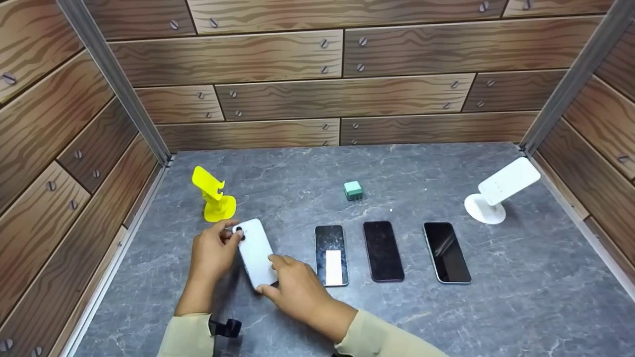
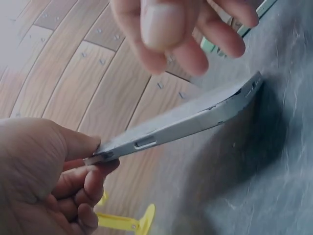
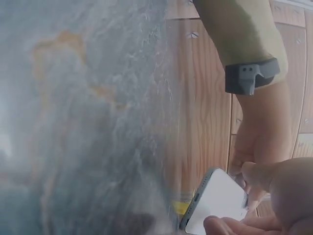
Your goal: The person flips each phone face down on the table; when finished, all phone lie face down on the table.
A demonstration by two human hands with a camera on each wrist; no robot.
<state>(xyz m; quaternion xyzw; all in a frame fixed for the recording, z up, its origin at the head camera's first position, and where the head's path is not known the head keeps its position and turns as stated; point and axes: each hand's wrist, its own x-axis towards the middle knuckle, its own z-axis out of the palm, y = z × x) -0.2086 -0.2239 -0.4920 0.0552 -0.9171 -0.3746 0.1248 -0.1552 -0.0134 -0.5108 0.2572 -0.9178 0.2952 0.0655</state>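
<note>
A white-backed smartphone (image 1: 254, 250) with dark camera lenses is tilted back side up, its lower end close to the tabletop. My left hand (image 1: 212, 252) pinches its camera end between thumb and fingers; the left wrist view shows this grip on the phone edge (image 2: 188, 125). Over the lower end is my right hand (image 1: 303, 292), fingers spread and slightly bent. In the left wrist view, a gap separates the right fingertips (image 2: 195, 61) from the phone. Just beyond my left hand stands a yellow phone stand (image 1: 218, 206).
Three phones lie screen up in a row: one with a white patch on its screen (image 1: 323, 243), a dark one (image 1: 384, 253) and a black one (image 1: 446, 253). Behind them sits a small green block (image 1: 353, 190). A white phone stand (image 1: 508, 181) is at right. Wood-patterned walls (image 1: 278, 59) enclose the tabletop.
</note>
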